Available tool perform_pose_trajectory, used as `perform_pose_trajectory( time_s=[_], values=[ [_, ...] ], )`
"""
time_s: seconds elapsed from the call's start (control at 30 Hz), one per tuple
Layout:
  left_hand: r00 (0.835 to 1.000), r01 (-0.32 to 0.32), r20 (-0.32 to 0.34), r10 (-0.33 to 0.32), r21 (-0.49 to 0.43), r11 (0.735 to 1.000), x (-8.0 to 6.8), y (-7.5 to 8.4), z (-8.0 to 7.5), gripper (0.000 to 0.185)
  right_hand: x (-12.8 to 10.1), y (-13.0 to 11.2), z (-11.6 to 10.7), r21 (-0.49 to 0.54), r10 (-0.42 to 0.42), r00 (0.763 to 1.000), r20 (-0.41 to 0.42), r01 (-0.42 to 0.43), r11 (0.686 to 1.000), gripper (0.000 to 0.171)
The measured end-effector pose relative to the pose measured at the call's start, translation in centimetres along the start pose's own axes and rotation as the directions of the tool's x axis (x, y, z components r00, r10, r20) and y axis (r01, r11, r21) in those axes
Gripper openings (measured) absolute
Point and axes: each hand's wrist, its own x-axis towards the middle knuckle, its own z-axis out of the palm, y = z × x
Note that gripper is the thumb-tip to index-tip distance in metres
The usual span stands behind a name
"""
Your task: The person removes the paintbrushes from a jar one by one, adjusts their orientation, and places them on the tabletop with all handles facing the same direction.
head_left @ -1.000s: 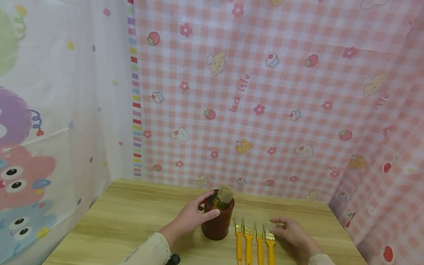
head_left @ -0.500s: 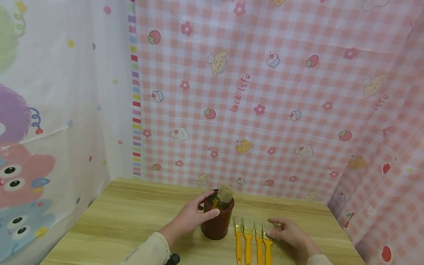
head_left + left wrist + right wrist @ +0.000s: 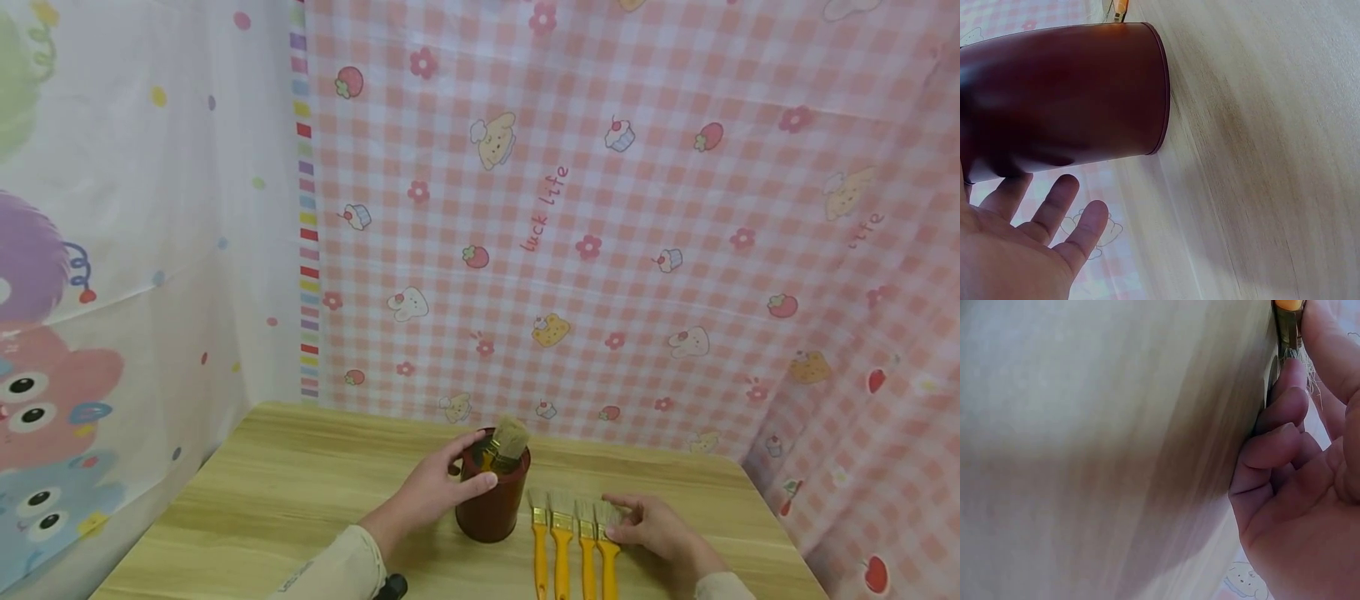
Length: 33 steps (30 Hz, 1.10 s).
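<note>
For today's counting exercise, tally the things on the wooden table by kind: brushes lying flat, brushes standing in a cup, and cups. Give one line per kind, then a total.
Brushes lying flat on the table: 4; the right hand grips the rightmost.
Brushes standing in the cup: 1.
Dark red cup, held by the left hand: 1.
Total: 6.

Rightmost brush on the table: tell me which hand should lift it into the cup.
Right. The right hand already pinches the rightmost brush at its ferrule, while the left hand grips the dark red cup.
</note>
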Motion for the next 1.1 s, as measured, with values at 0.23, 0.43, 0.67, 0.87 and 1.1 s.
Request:
perform_pose_trajectory(
  time_s=[0.23,0.43,0.67,0.87,1.1],
  values=[
    [1.000,-0.013,-0.002,0.013,-0.008,1.000,-0.12,0.16,-0.01,0.068,-0.18,-0.10,-0.24,-0.014,-0.015,1.000,0.019,0.015,1.000,0.069],
    [1.000,-0.015,-0.002,0.015,-0.016,1.000,-0.24,0.39,-0.07,0.068,-0.11,0.24,-0.51,0.020,-0.045,0.998,0.052,0.044,0.999,0.073],
    [1.000,-0.008,-0.003,0.008,-0.018,1.000,-0.30,0.48,-0.08,0.069,-0.12,0.13,-0.43,0.058,-0.006,0.999,0.053,0.003,0.998,0.076],
    [1.000,-0.016,-0.006,0.016,-0.012,1.000,-0.27,0.36,-0.11,0.068,-0.24,0.12,-0.27,0.052,0.039,0.999,0.028,-0.040,0.998,0.077],
    [1.000,-0.023,-0.008,0.023,-0.004,1.000,-0.21,0.39,-0.09,0.068,-0.12,0.32,-0.21,0.047,0.075,0.997,0.015,-0.076,0.996,0.077]
  ],
)
